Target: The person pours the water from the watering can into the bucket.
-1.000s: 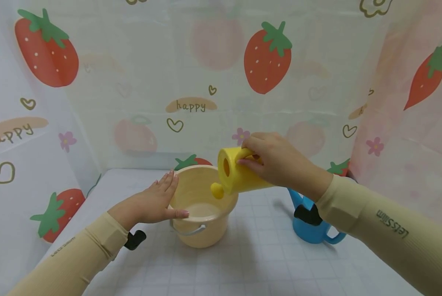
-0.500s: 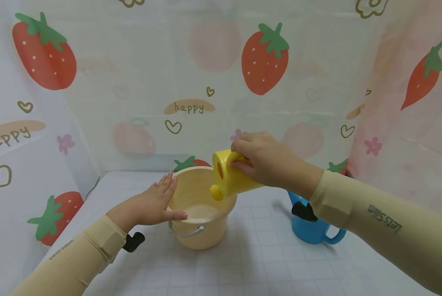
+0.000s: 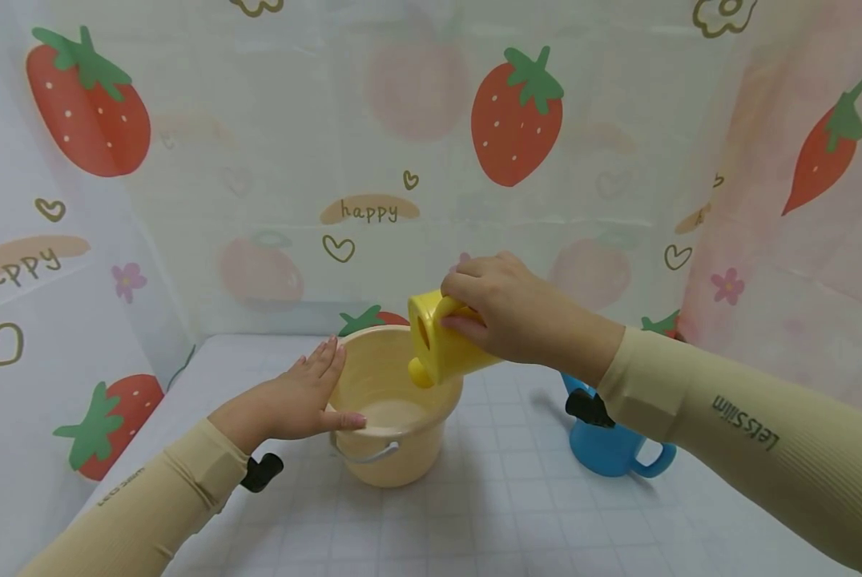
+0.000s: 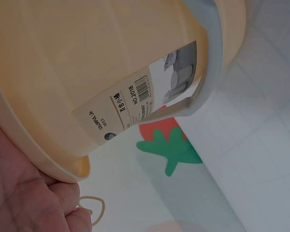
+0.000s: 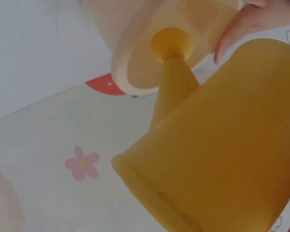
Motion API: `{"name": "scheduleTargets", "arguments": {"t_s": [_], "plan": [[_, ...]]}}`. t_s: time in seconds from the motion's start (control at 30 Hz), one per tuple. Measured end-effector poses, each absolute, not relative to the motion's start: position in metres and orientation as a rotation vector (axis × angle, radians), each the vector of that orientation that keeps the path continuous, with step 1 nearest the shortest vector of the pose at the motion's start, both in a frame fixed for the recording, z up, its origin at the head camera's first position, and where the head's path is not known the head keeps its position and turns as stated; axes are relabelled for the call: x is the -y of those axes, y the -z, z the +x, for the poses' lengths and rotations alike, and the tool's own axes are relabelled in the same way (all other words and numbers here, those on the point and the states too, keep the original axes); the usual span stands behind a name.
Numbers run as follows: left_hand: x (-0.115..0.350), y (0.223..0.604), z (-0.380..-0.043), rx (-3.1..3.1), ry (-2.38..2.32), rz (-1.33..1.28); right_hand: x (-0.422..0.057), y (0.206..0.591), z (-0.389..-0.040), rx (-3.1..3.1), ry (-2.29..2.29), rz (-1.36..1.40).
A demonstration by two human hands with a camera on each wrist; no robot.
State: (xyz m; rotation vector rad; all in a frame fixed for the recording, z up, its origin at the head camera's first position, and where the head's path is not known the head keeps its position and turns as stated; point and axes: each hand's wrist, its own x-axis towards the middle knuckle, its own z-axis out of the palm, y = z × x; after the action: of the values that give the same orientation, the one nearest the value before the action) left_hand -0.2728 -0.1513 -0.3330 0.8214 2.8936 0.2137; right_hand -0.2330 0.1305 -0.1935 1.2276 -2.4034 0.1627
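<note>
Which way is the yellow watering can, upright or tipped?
Tipped: the yellow watering can is tilted sideways, its spout head over the cream bucket.

"How is the yellow watering can (image 3: 447,354)?"

"It's up in the air, tipped over. Its round spout end (image 5: 171,43) points down at the open top of the bucket (image 3: 411,465)."

"What's the bucket like?"

"Creamy and round. It stands on the bench (image 3: 503,529), with a grey handle (image 3: 375,457) hanging down and a picture sticker (image 4: 135,99) on its side."
</note>
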Motion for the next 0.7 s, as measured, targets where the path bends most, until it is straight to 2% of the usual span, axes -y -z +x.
{"name": "scheduleTargets", "arguments": {"t_s": [0.7], "plan": [[0.1515,0.3332,-0.274,-2.895,-0.197,0.816,-0.1322,0.1938,-0.2343,2.363,-0.147,1.261]]}}
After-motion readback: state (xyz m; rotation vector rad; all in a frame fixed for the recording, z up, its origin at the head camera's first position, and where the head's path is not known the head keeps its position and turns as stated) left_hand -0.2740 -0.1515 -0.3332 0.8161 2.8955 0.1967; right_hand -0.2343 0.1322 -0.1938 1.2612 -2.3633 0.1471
